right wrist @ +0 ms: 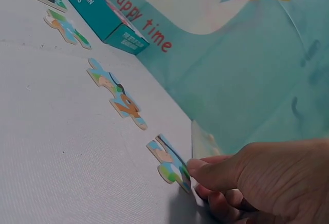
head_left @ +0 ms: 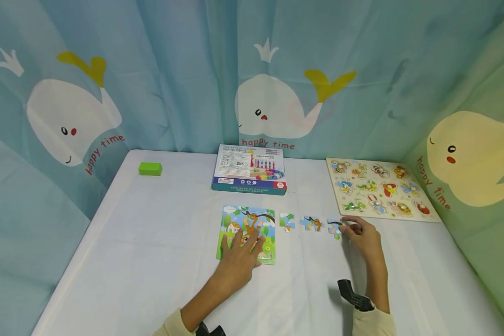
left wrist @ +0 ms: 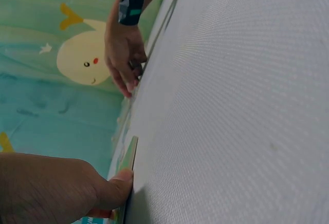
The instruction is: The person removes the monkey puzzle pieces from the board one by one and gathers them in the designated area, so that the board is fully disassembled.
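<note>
A puzzle board [head_left: 227,252] with a monkey, house and tree picture lies mid-table. My left hand [head_left: 237,263] rests on it with fingers spread, hiding part of the picture; its thumb [left wrist: 121,185] lies at the board's edge. To the right, three loose pieces form a row: a corner piece [head_left: 286,220] nearest the board, a middle piece [head_left: 312,224] with a brown curl, and a puzzle piece [right wrist: 167,158] with a dark branch. My right hand [head_left: 364,240] pinches the right edge of that last piece between thumb and forefinger; it lies on or just above the cloth.
Behind the board sits a boxed beaded-column set [head_left: 249,170]. An insect peg puzzle [head_left: 378,191] lies at the back right. A green block [head_left: 150,169] is near the back left corner. Whale-print curtains [head_left: 176,93] rise along the table's [head_left: 151,233] back and sides.
</note>
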Tool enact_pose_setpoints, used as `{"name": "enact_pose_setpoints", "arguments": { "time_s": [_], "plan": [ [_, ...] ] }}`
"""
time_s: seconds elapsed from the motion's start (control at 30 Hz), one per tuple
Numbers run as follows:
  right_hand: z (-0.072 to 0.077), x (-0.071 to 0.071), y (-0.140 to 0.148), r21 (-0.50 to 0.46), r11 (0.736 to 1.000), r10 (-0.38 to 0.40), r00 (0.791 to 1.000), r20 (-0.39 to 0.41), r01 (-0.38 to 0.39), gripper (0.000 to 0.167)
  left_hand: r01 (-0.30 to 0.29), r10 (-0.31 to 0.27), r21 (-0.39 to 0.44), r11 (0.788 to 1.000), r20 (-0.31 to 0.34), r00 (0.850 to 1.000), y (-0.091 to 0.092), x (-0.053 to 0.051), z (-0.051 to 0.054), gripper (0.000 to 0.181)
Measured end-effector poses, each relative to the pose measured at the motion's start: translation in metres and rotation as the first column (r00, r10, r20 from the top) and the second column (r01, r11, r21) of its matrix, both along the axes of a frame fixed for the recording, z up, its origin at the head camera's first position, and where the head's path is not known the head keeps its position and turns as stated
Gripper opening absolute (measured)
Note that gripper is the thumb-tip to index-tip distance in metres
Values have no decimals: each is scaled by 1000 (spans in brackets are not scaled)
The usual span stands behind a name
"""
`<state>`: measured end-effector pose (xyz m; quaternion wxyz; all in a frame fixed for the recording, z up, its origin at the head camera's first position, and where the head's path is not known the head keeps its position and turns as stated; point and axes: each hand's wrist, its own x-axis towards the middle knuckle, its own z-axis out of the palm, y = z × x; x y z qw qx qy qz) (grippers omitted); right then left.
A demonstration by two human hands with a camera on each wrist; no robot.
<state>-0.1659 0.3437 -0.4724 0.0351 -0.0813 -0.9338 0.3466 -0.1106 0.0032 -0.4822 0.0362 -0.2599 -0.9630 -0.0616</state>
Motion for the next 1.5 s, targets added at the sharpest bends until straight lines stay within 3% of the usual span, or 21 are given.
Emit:
{"name": "enact_pose_setpoints", "arguments": {
  "time_s": [0.7, 1.07, 1.17, 1.3, 1.4, 1.5],
  "plan": [
    [-3, -3, -4, 47, 998, -52, 998, 19, 51, 27, -5, 5, 1, 1000, -30, 1000, 0, 1, -2, 55],
    [-3, -2, -6, 46, 995, -85, 996, 28, 84, 27, -11, 10, -15, 1000, -116, 993, 3, 4, -5, 54],
    [-4, -4, -8, 47, 993, -107, 994, -13, 108, 26, -14, 12, -16, 1000, -136, 991, 3, 5, -5, 53],
    [-3, -6, -17, 46, 994, -93, 987, -134, 99, 22, -39, 32, -35, 999, -177, 984, 5, 8, -5, 55],
    [-1, -8, -28, 44, 998, -29, 973, -229, 41, 18, -61, 46, -63, 996, -218, 975, 8, 11, -5, 53],
    [1, -12, -45, 32, 997, 73, 947, -313, -66, 15, -76, 52, -90, 993, -245, 968, 12, 14, -5, 49]
  ]
}}
